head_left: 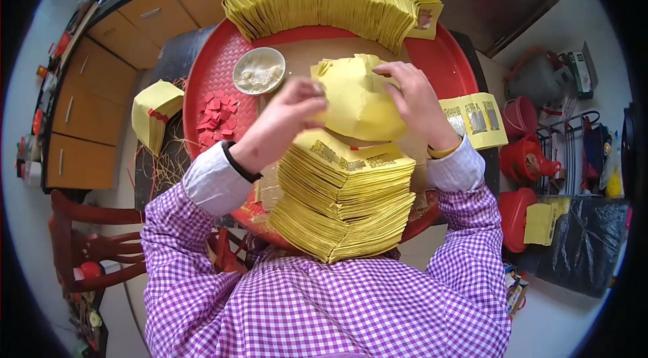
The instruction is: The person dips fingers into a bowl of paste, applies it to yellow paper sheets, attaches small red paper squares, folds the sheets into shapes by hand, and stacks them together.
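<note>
- A bent yellow paper (358,108) lay between the two hands, just beyond the near stack of folded papers (343,199).
- The right hand (413,98) touched its right side, thumb and fingers spread over the far right part; whether they pinched it, I could not tell.
- The left hand (287,115) was at its left edge, fingers curled and blurred; a grip there could not be made out.
- Neither hand was clearly nearer: the paper lay right of the left fingers and left of the right ones. Its bend hid the true long axis, though it looked slightly wider from side to side.
- The white bowl (259,92) and red paper bits (216,118) lay left of it on the red tray (214,61).
</note>
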Available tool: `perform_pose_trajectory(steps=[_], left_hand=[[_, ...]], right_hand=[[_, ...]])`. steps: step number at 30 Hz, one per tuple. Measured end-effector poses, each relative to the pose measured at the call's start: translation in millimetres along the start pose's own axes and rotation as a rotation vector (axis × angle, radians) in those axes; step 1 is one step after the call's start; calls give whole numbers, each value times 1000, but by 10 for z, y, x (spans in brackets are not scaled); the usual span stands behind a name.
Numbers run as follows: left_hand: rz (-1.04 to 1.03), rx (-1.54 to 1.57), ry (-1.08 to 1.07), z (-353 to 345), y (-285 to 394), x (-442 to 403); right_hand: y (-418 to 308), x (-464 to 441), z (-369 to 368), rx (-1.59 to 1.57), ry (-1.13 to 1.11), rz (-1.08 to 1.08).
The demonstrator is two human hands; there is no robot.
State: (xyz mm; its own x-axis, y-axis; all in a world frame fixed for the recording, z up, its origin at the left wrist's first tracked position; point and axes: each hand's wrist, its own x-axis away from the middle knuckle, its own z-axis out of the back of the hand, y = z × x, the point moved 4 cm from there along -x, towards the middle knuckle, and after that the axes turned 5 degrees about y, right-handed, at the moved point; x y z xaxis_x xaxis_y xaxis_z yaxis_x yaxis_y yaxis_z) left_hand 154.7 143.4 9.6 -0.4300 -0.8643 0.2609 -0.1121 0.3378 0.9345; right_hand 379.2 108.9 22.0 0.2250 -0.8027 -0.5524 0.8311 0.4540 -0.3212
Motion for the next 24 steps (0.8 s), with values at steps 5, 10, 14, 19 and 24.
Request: perform_pose_trajectory(steps=[5, 10, 14, 19, 24], left_hand=[[487, -196, -280, -257, -178, 325], [-464, -956, -578, -344, -439, 620], [-555, -1191, -669, -508, -280, 684], [-108, -985, -562, -455, -204, 133], [-92, -933, -555, -391, -328, -45]], right_hand=[[-170, 386, -61, -643, -235, -311], [-293, 703, -5, -542, -597, -323], [-324, 689, 38, -540, -646, -398], [-371, 446, 244, -534, -554, -510], [-460, 347, 337, -358, -472, -438]])
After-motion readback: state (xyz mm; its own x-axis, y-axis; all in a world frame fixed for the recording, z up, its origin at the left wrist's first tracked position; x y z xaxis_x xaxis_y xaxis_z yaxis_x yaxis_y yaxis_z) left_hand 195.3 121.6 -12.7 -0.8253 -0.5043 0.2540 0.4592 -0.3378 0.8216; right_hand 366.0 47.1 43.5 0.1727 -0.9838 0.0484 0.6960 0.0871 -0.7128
